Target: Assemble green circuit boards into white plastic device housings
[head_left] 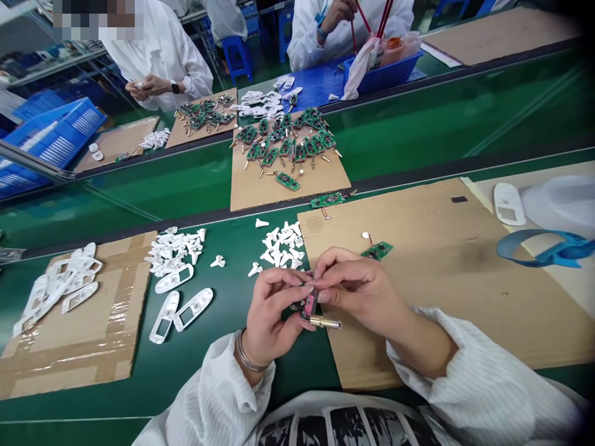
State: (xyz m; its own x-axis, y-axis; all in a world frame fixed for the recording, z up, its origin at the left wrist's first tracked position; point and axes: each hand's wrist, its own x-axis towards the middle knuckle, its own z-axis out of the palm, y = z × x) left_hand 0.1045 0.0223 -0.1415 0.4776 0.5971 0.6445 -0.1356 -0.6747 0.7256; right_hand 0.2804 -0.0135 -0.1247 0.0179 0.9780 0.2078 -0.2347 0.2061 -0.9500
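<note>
My left hand (269,313) and my right hand (357,288) meet over the near edge of a cardboard sheet (446,272). Both are closed in a pinch on one small assembly (310,308): a dark circuit board with a pink part and a brass-coloured metal tip (325,323) sticking out to the right. A loose green circuit board (377,250) with a small round disc on wires lies just beyond my right hand. Small white plastic caps (281,244) lie heaped just beyond my left hand.
White oval plastic shells (181,306) lie at left, more on taped cardboard (69,334). Several green boards cover a cardboard sheet (288,179) on the conveyor belt. A blue strap (543,251) and white shell lie at right. Two people in white coats work across the belt.
</note>
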